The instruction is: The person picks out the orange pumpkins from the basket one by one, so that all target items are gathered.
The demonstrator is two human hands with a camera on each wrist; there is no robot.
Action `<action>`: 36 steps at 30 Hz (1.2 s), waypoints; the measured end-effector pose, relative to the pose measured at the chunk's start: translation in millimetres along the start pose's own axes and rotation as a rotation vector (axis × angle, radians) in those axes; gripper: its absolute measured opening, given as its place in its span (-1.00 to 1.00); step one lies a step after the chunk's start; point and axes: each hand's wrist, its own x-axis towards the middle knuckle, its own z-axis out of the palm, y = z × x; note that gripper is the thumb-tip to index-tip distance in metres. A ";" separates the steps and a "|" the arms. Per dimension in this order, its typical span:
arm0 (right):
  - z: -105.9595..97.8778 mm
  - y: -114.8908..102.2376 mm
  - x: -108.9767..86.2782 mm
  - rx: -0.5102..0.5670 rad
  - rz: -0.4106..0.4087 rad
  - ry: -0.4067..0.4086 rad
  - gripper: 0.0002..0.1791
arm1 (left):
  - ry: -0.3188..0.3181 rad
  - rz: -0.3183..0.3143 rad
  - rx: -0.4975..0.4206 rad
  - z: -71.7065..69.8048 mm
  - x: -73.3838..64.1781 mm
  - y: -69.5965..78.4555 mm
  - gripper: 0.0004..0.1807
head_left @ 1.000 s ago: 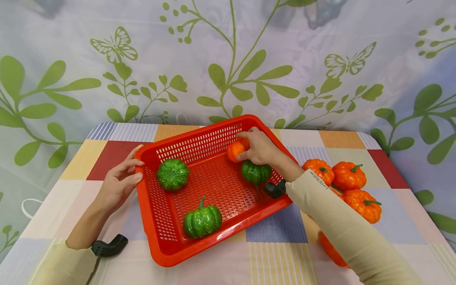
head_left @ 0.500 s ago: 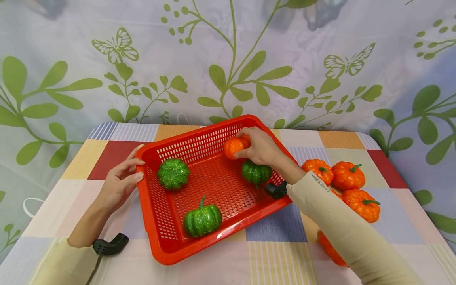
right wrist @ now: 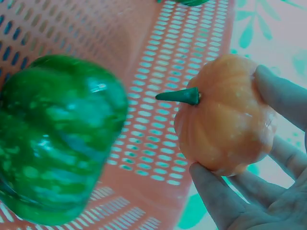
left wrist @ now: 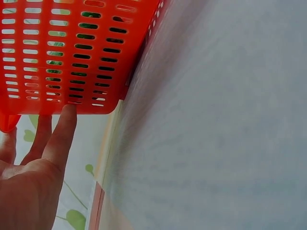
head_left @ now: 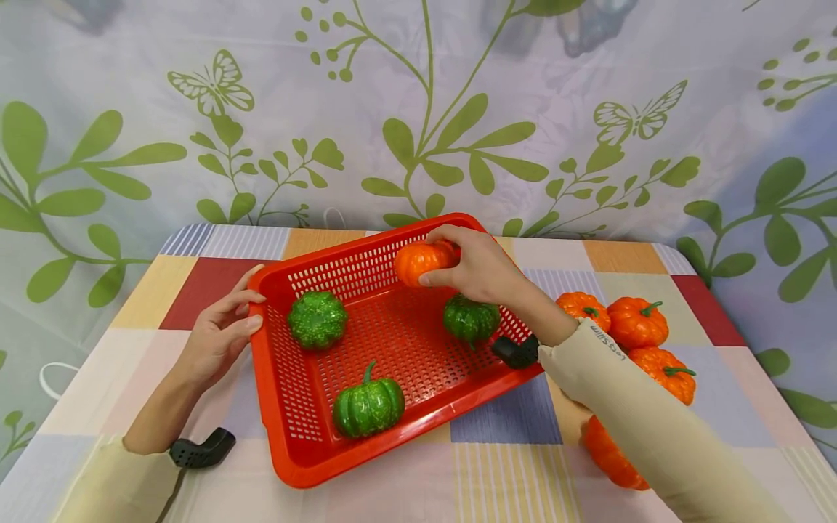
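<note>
A red perforated basket (head_left: 418, 363) sits at an angle on the table, its left rim held by my left hand (head_left: 219, 341). Seen in the left wrist view, the fingers (left wrist: 60, 139) meet the basket's outer wall (left wrist: 62, 62). My right hand (head_left: 480, 269) grips a small orange pumpkin (head_left: 418, 263) over the basket's back part. Its green stem (right wrist: 178, 96) points away from the palm in the right wrist view. Inside the basket are three green pumpkins: one at the left (head_left: 317, 319), one at the front (head_left: 369, 408), one below my right hand (head_left: 469, 318).
Several orange pumpkins (head_left: 637, 322) lie on the table right of the basket, partly hidden by the right sleeve (head_left: 647, 421). A patchwork cloth (head_left: 510, 414) covers the table. Behind it hangs a leaf-patterned curtain (head_left: 366, 94). Black devices (head_left: 204, 449) sit at both wrists.
My right hand has moved the orange pumpkin left and seemingly up, away from the basket's back right corner. The left hand stays at the rim.
</note>
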 end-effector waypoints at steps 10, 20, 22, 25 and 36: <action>-15.1 -16.9 -22.2 0.013 -0.054 0.018 -0.43 | 0.011 -0.003 0.012 0.1 -0.8 -1.0 -0.62; -21.7 -18.5 -52.2 0.193 -0.069 0.002 -0.49 | -0.004 0.001 0.002 0.5 0.3 -0.9 -0.63; -23.3 -21.1 -59.9 0.273 -0.052 -0.018 -0.51 | -0.003 0.004 0.006 0.5 0.0 -0.7 -0.62; -25.8 -28.1 -72.8 0.357 -0.036 -0.027 -0.52 | -0.010 0.014 0.001 0.2 0.6 -0.6 -0.62; -24.6 -31.6 -107.4 0.314 -0.025 0.027 -0.48 | -0.024 0.017 -0.010 -0.7 0.5 -1.0 -0.63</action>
